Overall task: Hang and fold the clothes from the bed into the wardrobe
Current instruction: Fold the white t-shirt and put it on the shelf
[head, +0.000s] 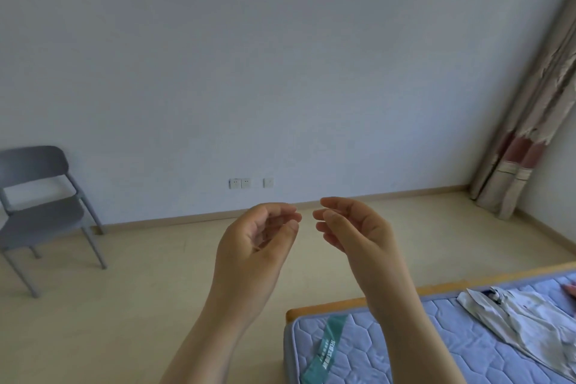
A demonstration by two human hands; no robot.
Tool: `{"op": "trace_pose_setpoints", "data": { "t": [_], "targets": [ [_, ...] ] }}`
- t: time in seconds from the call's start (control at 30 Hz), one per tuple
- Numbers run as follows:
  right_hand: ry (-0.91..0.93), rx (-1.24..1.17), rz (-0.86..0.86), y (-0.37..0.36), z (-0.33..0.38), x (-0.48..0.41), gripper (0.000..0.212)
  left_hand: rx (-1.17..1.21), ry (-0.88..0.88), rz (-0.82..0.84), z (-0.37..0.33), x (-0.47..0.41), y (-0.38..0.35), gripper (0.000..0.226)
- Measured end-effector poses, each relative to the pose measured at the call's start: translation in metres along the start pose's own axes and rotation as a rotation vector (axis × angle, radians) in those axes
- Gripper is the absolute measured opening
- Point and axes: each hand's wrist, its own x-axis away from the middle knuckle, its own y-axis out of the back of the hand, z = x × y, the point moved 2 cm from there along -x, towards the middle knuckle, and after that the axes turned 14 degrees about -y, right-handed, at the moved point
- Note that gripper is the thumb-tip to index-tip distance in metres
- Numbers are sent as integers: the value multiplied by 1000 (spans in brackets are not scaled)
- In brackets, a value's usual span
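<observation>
- While the person stands at the corner of the bed (pixel 324 305), two bare hands are raised in front of them, close together but not touching.
- Left hand (pixel 258 237): palm turned inward, fingers (pixel 290 218) loosely curled and released, with nothing in them.
- Right hand (pixel 352 227): it mirrors the left, its fingers (pixel 324 216) softly bent towards it and likewise holding nothing.
- One garment (pixel 530 321) is plain to see. It lies on the mattress (pixel 461 340) at the lower right, well apart from both hands.
- The garment is pale grey-white, thin and crumpled. It is spread in a long diagonal strip with creased folds, and there is a small dark detail near its upper end.
- A pinkish scrap shows at the far right edge of the mattress. I cannot tell what it is.
- One bed: it has an orange wooden frame and a blue quilted mattress, with one green band (pixel 327 349) running across the near corner.
- One grey chair (pixel 43 215) stands against the wall on the left.
- Three white wall sockets (pixel 246 183) sit low on the wall.
- One beige curtain (pixel 523 134) with a reddish stripe hangs in the right corner.
</observation>
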Motion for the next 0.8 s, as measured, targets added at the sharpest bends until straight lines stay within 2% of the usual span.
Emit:
{"op": "trace_pose_setpoints", "data": {
  "t": [0.27, 0.43, 0.8],
  "targets": [
    [22, 28, 4, -57, 21, -112, 15, 1, -27, 33, 53, -119, 27, 15],
    [36, -16, -76, -56, 21, -185, 15, 16, -14, 69, 96, -184, 14, 14],
    [52, -38, -137, -32, 29, -357, 16, -28, -23, 157, 182, -329, -47, 16]
  ]
}}
